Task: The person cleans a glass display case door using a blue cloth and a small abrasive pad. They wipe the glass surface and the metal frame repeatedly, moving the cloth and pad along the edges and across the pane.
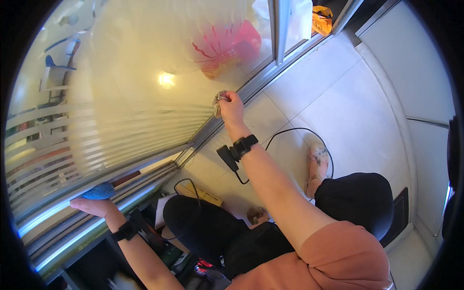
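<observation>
Pink plastic bag (224, 46) sits behind glass door (145, 96).

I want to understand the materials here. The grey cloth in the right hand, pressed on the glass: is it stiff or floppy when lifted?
The grey cloth looks crumpled in the right hand, so probably floppy and light. It likely drapes, not rolls.

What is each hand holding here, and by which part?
The right hand holds a crumpled grey cloth, bunched in its grip against the glass door. The left hand presses a blue cloth, held from below, on the door frame.
</observation>
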`<state>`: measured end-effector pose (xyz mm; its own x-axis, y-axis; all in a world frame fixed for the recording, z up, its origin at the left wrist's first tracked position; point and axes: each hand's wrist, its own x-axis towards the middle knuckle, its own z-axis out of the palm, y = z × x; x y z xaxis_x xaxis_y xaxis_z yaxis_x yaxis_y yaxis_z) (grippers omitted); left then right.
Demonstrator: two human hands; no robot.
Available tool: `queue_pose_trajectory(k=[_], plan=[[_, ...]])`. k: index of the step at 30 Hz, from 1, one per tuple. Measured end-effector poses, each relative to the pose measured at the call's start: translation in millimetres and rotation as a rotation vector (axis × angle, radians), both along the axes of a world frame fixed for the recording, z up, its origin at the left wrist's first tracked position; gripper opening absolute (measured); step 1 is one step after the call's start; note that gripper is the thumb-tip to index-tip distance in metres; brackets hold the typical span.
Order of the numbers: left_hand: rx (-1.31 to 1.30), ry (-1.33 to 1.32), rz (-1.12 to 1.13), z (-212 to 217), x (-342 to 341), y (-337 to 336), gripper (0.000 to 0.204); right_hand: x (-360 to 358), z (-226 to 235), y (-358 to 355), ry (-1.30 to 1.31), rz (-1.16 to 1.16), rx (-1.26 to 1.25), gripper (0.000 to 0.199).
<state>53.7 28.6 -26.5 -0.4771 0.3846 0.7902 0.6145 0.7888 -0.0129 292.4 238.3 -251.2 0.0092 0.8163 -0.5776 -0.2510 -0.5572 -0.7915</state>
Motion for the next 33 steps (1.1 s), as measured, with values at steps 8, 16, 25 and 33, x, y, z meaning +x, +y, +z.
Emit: queue_pose_trajectory(k=[8,16,25,33], plan=[[0.782,-0.631,-0.5,-7.5,13.5,11.0,0.053,-24.6,53.8,-8.9,0.152,-0.15,0.708,0.015],[0.636,-0.631,-0.457,-4.6,10.7,13.3,0.061,27.4,-25.4,59.4,0.145,-0.3,0.161,0.018],[0.683,-0.64,-0.421,-1.2,17.7,17.0,0.065,-19.7,69.8,0.6,-0.079,-0.133,0.909,0.016],[0.939,-0.868,-0.642,-2.3,12.0,12.8,0.063,34.0,36.5,63.4,-0.134,-0.267,0.605,0.014]])
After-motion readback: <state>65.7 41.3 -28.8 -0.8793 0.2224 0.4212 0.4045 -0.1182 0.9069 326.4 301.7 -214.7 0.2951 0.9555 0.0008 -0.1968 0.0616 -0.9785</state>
